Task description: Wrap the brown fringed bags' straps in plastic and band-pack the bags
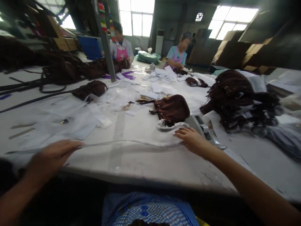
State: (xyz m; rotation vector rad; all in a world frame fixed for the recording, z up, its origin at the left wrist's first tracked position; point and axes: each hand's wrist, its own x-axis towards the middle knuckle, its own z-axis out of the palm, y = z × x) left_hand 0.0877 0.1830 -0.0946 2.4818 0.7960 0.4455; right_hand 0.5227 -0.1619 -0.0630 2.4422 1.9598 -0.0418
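A long thin strap [131, 141], most of it covered in a pale wrapping, runs across the front of the table. My left hand [55, 155] pinches it near its left end, and a darker tail sticks out past the fingers. My right hand [191, 139] rests at the other end with its fingers stretched out over white wrapping material [172, 125]. Just beyond that hand lies a small dark brown drawstring bag [175, 108] with metal eyelets and a tied cord. My left hand is slightly blurred.
A tall pile of brown bags [235, 94] stands on the right. A grey device [199, 124] sits beside my right hand. Loose white sheets [70, 117] and another brown bag [90, 89] lie on the left. A metal post [107, 47] rises behind. Two people work across the table.
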